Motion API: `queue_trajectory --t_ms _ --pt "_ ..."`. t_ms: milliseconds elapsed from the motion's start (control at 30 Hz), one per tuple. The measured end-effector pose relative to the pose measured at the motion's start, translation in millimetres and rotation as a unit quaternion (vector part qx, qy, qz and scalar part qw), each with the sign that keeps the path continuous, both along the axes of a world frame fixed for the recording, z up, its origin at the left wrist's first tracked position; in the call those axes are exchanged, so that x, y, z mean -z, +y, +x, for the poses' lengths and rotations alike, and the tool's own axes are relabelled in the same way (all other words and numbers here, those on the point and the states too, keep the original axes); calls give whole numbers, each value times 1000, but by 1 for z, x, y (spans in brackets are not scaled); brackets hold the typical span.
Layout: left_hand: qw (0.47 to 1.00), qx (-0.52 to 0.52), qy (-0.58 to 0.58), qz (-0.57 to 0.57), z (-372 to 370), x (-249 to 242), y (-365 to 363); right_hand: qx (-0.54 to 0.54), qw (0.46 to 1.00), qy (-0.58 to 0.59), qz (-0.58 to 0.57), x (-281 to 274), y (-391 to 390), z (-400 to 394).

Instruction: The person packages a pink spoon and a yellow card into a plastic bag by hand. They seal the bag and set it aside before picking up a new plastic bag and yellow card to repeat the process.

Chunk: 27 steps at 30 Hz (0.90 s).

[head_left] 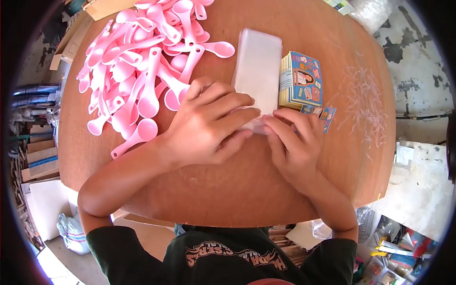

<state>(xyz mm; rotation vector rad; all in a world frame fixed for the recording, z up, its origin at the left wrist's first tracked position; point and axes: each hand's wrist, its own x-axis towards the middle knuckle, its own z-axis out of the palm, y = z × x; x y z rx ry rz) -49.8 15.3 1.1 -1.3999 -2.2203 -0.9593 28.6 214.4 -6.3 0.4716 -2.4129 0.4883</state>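
A stack of clear plastic bags [259,61] lies upright in the middle of the wooden table. At its near end my left hand [211,123] bends over the plastic, thumb and fingers closed on the bag end. My right hand [294,137] pinches the same crumpled edge from the right side. Just right of the bags stands a block of printed cards [306,78], with loose cards [327,115] below it, partly behind my right fingers. Beyond my left hand is a large heap of pink spoons [137,71]; one spoon [137,137] lies beside my left forearm.
Thin clear plastic strips [365,102] are scattered on the right of the table [223,199]. A cardboard box [102,7] is at the back left. Clear plastic wrap [373,12] is at the back right. Bags and boxes surround the table.
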Motion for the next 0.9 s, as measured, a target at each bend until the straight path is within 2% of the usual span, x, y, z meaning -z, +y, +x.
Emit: queue_trajectory --t_ms 233,600,733,800,833,900 --pt "999 -11 52 0 -6 10 -3 -2 1000 4 9 -3 3 2" --pt "999 -14 22 29 -3 6 -1 -36 999 31 -23 0 8 2" --pt "999 -8 22 33 -5 7 -3 -36 998 19 -37 -15 15 3" --pt "999 -8 18 38 -6 7 -3 47 997 54 -39 -23 29 2" --pt "999 -10 13 43 -6 8 -3 45 997 53 -35 -29 33 0" --pt "999 -10 6 50 -6 9 -3 118 993 19 2 -41 39 -2"
